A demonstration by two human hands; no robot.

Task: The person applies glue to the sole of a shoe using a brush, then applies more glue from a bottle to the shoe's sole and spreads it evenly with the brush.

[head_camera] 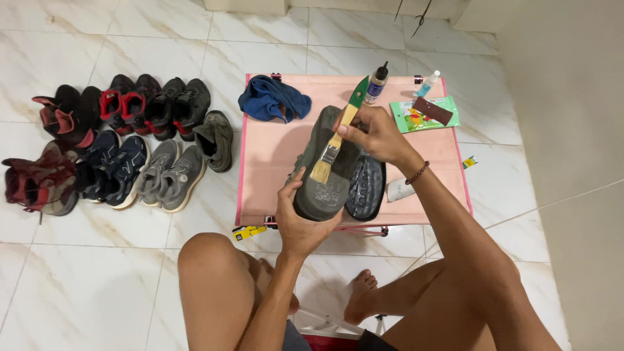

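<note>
My left hand (300, 224) grips the heel end of an olive-grey shoe (325, 188), held sole-up over the pink low table (273, 156). My right hand (374, 133) holds a paintbrush (338, 133) with a green and wooden handle; its bristles rest on the shoe's sole. A dark detached sole (367, 188) lies on the table just right of the shoe.
On the table lie a blue cloth (273, 99), a dark glue bottle (376, 83), a small clear bottle (428, 83), a green packet with a brown block (426, 112) and a white tube (400, 190). Several pairs of shoes (117, 146) lie on the marble floor at left. My bare knees are below.
</note>
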